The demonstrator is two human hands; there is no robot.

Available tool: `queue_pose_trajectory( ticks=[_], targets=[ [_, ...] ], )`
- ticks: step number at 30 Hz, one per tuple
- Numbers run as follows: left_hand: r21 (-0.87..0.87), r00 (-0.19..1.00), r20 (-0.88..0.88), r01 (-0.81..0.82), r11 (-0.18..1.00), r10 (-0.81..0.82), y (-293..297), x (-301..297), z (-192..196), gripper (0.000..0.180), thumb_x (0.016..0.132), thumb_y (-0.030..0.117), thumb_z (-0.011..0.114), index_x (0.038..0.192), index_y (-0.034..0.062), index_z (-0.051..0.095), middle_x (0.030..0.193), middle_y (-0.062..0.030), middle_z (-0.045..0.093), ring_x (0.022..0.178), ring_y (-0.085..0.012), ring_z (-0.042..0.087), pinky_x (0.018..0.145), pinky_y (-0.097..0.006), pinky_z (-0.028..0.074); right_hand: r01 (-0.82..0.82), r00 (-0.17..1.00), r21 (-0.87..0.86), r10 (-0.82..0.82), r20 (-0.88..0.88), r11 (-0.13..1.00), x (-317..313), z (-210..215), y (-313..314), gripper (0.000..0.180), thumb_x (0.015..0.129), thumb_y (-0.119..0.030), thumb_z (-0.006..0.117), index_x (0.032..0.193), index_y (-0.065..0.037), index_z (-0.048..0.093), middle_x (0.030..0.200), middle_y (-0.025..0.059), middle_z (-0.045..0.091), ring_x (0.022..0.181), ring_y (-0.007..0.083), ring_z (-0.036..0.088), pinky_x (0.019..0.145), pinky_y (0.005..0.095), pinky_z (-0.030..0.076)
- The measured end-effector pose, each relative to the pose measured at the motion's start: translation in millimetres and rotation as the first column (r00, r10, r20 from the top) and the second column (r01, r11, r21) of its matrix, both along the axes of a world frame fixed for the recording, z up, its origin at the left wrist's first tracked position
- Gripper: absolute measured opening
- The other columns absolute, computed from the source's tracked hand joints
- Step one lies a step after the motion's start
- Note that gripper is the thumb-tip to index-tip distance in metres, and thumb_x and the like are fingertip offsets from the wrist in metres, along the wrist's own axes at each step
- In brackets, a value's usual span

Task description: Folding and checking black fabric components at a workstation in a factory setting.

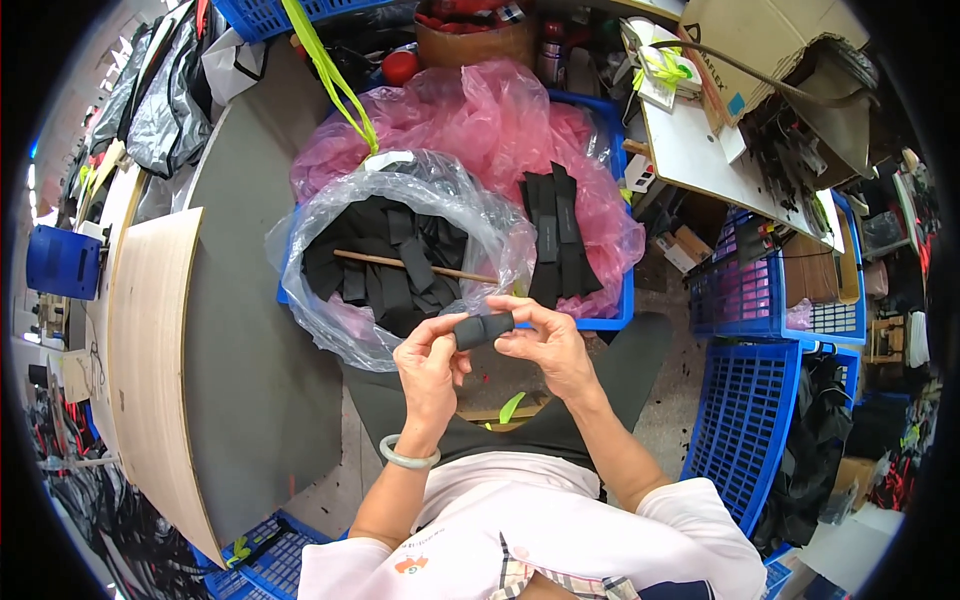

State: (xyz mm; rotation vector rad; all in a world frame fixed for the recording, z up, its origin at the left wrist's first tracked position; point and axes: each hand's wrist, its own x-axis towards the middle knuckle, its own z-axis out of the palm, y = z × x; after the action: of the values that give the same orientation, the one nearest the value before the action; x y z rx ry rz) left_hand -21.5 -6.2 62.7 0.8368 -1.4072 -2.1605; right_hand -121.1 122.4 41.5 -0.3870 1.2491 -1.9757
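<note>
My left hand (428, 375) and right hand (560, 352) pinched a band (482, 329) sideways mid-frame, right end higher, below a stick (415, 265) and bag (490, 215).

In the upper left of the frame, silvery plastic-wrapped goods (170, 118) are heaped beyond a curved grey panel (265, 330). A pale wooden board (155, 370) runs down the left side, near a blue bin (62, 262). A yellow-green strap (330, 75) hangs down from the top edge. At the upper centre, a red round object (400, 68) sits near a round brown tub (475, 46). In the upper right, a large cardboard box (755, 45) rises by a white-topped bench (720, 175). Below that bench, blue plastic crates (740, 425) line the right side.
</note>
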Motion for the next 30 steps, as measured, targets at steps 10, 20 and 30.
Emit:
queue_pose_trajectory(
  ticks=[10,20,30],
  targets=[
    [-0.307,0.996,0.073,0.077,0.949,-0.057,-17,-6,-5,0.020,0.085,0.000,0.047,0.086,0.0000,0.067,0.061,0.0027,0.053,0.048,-0.0015,0.041,0.044,-0.016,0.033,-0.034,0.978,0.048,0.023,0.209,0.998,26,-6,-9,0.022,0.089,-0.016,0.056,0.102,0.001,0.062,0.095,0.0127,0.065,0.083,0.0164,0.063,0.073,0.0320,0.054],
    [0.426,0.956,-0.285,0.060,0.903,0.071,-10,-16,-2,0.044,0.092,0.032,0.049,0.057,0.0063,0.046,0.068,-0.0185,0.062,0.072,-0.0315,0.062,0.095,-0.042,0.039,0.056,0.491,0.402,0.325,-0.808,0.914,37,1,-17,0.022,0.089,-0.027,0.055,0.089,-0.005,0.059,0.061,0.0105,0.061,0.042,0.0247,0.053,0.042,0.0326,0.043],
    [0.517,0.956,-0.292,0.163,0.840,-0.006,-26,-15,-19,0.061,0.086,0.063,0.041,0.081,0.0029,0.053,0.096,-0.0227,0.062,0.094,-0.0340,0.061,0.088,-0.043,0.049,-0.476,0.782,-0.078,0.462,0.419,0.876,25,0,-54,0.043,0.097,-0.031,0.041,0.128,-0.002,0.035,0.049,0.0063,0.052,0.034,0.0129,0.048,0.032,0.0226,0.037]
  ],
)
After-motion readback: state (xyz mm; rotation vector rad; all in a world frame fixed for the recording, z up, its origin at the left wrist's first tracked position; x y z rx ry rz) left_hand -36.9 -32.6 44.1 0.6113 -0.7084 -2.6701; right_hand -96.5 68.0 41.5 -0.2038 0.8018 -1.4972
